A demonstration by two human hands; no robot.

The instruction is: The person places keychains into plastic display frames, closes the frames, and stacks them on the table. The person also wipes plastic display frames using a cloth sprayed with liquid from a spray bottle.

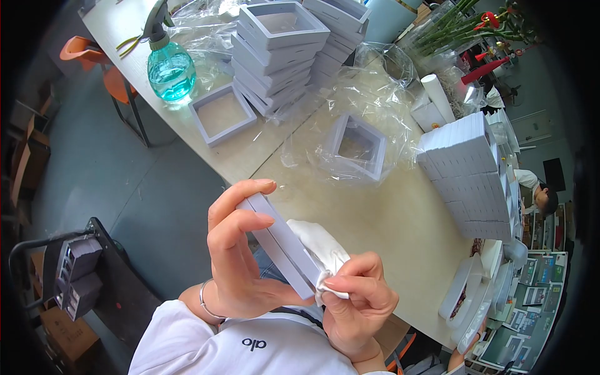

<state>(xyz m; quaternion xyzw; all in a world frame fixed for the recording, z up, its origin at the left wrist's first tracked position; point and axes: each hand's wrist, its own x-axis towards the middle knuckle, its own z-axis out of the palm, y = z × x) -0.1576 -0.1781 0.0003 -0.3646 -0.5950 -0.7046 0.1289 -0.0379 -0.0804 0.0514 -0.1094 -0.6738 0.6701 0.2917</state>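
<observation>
The pale frame [279,247] tilts beside the tabletop [387,228] edge, held by the half-open left hand [236,262], fingertips against thumb, and could slip if the white cloth [317,242], pinched in the nearly closed right hand [359,300] at the frame's lower end, snags and tugs.

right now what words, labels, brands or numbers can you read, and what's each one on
"alo", on the chest of the white shirt
Cardboard box at the lower left: faint print, too small and blurred to read
Green board with pictures at the right: any lettering is too small to read
Spray bottle and the frame in the left hand: no text that I can make out
</observation>
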